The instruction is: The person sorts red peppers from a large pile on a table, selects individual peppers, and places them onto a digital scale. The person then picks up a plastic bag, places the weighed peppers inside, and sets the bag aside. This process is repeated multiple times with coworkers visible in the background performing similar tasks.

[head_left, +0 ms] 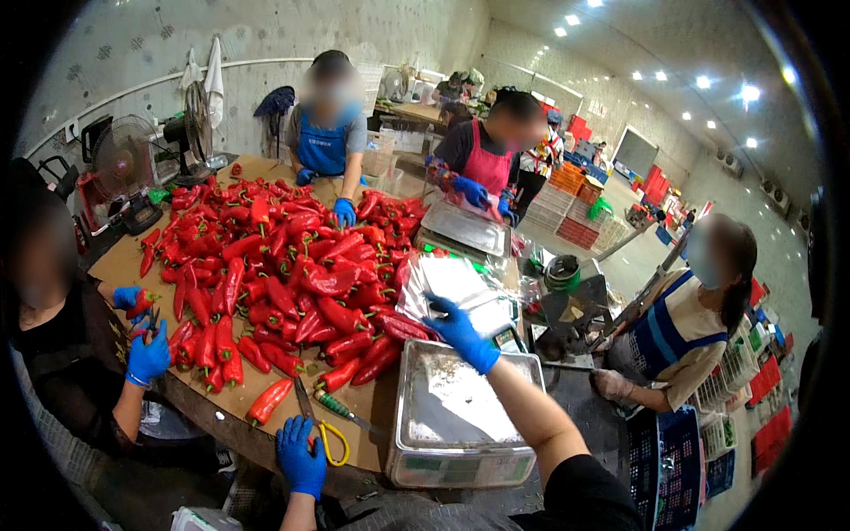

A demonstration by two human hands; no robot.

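Observation:
My left hand (302, 458), in a blue glove, rests at the table's near edge with its fingers stretched out. Just beside it lie scissors (335, 444) with yellow handles, blades pointing away toward the peppers. A tool with a green striped handle (333, 405) lies to their right. My right hand (464, 334), also blue-gloved, reaches forward with spread fingers over a stack of clear plastic bags (450, 288); whether it touches them I cannot tell. Below that arm stands a lidded clear plastic box (460, 469). A large heap of red peppers (283, 274) covers the cardboard-topped table (239, 394).
A person at the left holds a red pepper (140, 303) and small scissors (154, 320). Across the table are a person in a blue apron (322, 149) and one in a pink apron (485, 159) beside a scale (465, 228). Another person stands right, near blue crates (677, 460).

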